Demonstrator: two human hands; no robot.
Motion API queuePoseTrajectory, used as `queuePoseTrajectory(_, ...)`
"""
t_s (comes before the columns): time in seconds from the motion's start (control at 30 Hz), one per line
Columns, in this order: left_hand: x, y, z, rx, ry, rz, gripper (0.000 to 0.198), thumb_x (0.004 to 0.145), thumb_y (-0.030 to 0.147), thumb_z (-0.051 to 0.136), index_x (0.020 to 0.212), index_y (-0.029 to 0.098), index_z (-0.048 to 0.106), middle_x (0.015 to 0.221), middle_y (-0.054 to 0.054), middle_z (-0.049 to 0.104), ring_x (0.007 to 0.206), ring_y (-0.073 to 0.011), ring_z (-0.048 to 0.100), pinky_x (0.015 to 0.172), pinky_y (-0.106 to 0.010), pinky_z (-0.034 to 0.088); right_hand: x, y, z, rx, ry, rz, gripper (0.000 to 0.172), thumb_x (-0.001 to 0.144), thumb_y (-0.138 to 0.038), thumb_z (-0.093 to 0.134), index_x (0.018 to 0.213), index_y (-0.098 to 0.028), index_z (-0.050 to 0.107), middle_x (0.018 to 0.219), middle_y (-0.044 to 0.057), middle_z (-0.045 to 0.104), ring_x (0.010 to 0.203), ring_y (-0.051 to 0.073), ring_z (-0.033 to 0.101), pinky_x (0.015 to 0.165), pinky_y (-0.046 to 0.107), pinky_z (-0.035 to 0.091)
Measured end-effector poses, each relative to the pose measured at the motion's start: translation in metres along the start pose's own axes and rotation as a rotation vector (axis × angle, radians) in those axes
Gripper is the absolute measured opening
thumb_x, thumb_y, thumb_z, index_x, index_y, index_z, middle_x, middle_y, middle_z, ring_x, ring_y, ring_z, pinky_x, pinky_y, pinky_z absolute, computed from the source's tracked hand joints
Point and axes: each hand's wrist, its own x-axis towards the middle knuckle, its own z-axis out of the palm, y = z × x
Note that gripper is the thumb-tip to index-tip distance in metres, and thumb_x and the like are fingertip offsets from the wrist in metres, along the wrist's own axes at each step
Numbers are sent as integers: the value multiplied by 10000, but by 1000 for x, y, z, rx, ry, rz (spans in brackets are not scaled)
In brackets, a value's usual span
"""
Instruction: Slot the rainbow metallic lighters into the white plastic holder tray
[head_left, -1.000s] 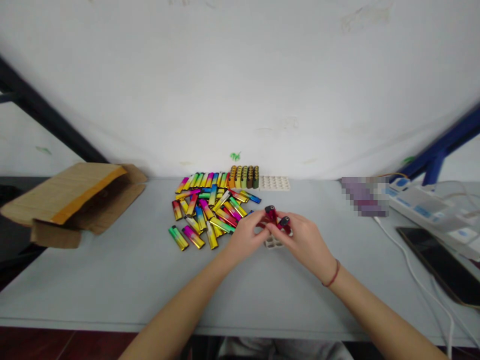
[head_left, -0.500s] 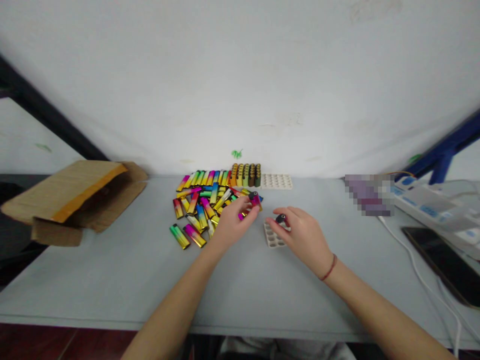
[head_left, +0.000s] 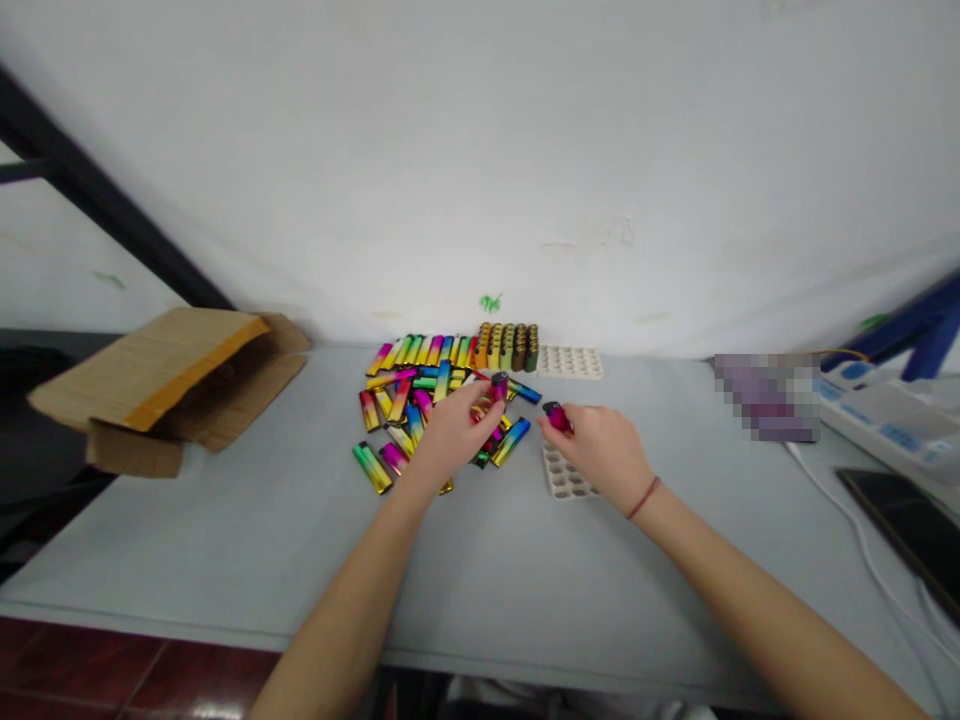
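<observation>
My left hand [head_left: 459, 425] is closed around a magenta lighter [head_left: 499, 388] with a dark top, held upright over the right side of a loose pile of shiny multicoloured lighters [head_left: 401, 400]. Between the thumb and fingers of my right hand [head_left: 604, 440] is another magenta lighter [head_left: 556, 417], its dark top tilted to the left. That hand hovers above a small white tray with holes [head_left: 568, 483] and covers part of it. A blue and yellow lighter [head_left: 511, 442] lies between the two hands.
Behind the pile, lighters stand upright in rows [head_left: 507, 347], beside a second white tray with holes [head_left: 571, 361]. An open cardboard box [head_left: 187, 375] lies at the left. On the right are a phone [head_left: 900, 525], a white cable [head_left: 844, 515] and a power strip [head_left: 885, 410].
The view has shifted slightly. My right hand has lifted a little from the tray, and its lighter now shows more of its magenta body. My left hand has drawn slightly left over the pile.
</observation>
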Motion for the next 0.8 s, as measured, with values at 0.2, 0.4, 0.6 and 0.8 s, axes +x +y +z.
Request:
queuePoseTrajectory(0.2,1,-6,-4,43,-28,-13,248,891,333,515,978,165,675,937,-77,740,884,-214,695,791,-316,547,9,-7,3,17,-48,-5,379,964,-464,490,826,-193,717,724,116,742,632,227,676,514,290,268)
queuePoseTrajectory(0.4,4,-9,-8,68,-32,-65,310,905,386,487,938,151,686,847,-54,719,728,-187,658,682,-283,510,11,-10,8,31,-52,-12,400,963,-479,482,800,-195,712,699,109,734,626,232,672,514,301,254)
queuePoseTrajectory(0.6,7,-16,-25,275,67,-252,365,912,427,481,982,171,732,793,-41,746,694,-195,658,651,-266,476,12,-8,10,27,-57,20,410,969,-475,469,816,-193,723,708,120,735,640,238,677,521,301,262)
queuePoseTrajectory(0.8,10,-40,-32,515,122,-364,402,926,370,466,1182,158,693,1010,-121,766,945,-275,693,825,-341,507,16,-5,8,-2,-75,28,431,981,-487,437,845,-182,710,732,129,740,655,237,686,521,298,270)
